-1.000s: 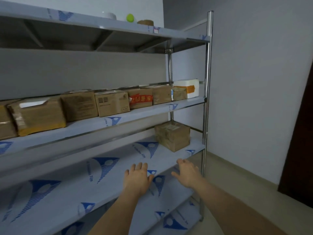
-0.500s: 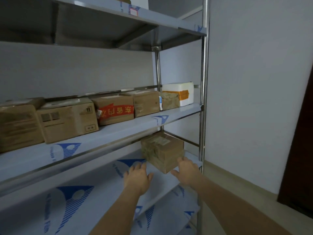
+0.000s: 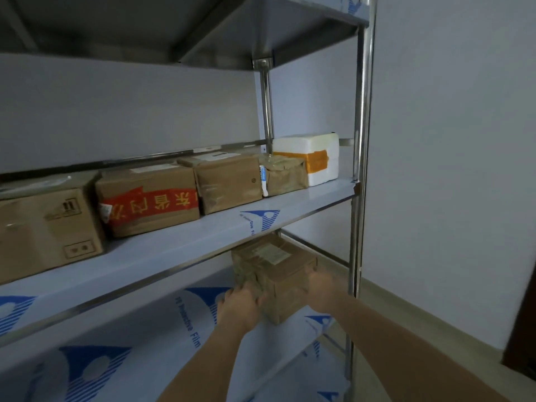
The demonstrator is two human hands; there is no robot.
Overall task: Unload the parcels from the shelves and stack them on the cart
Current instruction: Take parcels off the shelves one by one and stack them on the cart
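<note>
A brown taped cardboard parcel (image 3: 278, 274) sits at the right end of the lower shelf (image 3: 162, 343). My left hand (image 3: 239, 307) grips its left face and my right hand (image 3: 322, 288) holds its right face. On the middle shelf (image 3: 203, 242) stands a row of parcels: a plain carton (image 3: 46, 227), a carton with red tape (image 3: 148, 204), another brown box (image 3: 229, 181), a small wrapped parcel (image 3: 285, 175) and a white foam box (image 3: 313, 158) with orange tape. No cart is in view.
The steel front post (image 3: 358, 198) of the rack stands just right of my right hand. A back post (image 3: 266, 103) rises behind the foam box. The upper shelf (image 3: 203, 24) overhangs. A wall and floor lie to the right, with a dark door edge (image 3: 522, 329).
Both hands reached forward from the bare lower shelf and closed on the sides of the brown parcel. The view moved closer and to the right.
</note>
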